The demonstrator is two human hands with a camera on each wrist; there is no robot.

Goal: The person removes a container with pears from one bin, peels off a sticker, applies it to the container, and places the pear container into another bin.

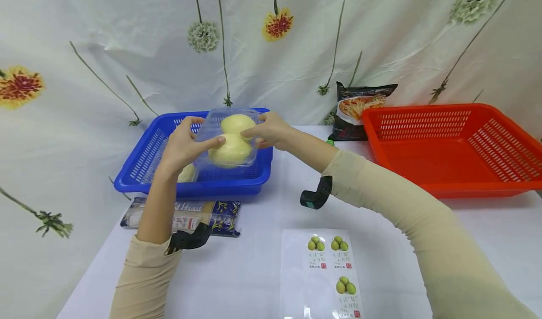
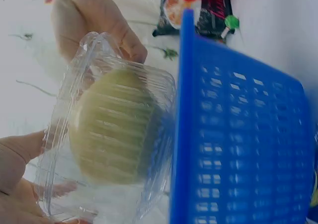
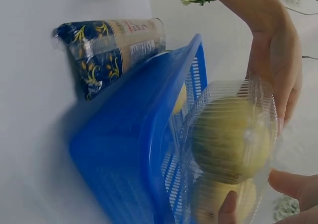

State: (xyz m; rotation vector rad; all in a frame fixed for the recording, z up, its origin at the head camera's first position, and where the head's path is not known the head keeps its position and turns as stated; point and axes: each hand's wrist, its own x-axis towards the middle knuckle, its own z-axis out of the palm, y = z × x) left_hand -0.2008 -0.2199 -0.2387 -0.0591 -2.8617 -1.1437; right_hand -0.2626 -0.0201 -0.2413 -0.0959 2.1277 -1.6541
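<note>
Both hands hold a clear plastic clamshell box (image 1: pixel 208 126) over the blue basket (image 1: pixel 220 187). Inside it, two round pale-yellow fruits (image 1: pixel 230 150) lie one beyond the other; their exact kind is not clear. My left hand (image 1: pixel 183 145) grips the box's left side, thumb on top. On the far right side, my right hand (image 1: pixel 273 131) grips it, with fingers at the edge. The left wrist view shows the box (image 2: pixel 59 154) tilted beside the basket's rim. Another pale fruit (image 1: pixel 187 173) in clear plastic sits in the basket, partly hidden by the left hand.
A red basket (image 1: pixel 432 189) stands on the right, with a dark food packet (image 1: pixel 360 107) behind its left corner. A blue-patterned packet (image 1: pixel 224 218) lies before the blue basket. A sheet of fruit stickers (image 1: pixel 319 276) lies at the table's front. Floral cloth (image 1: pixel 148 27) hangs behind.
</note>
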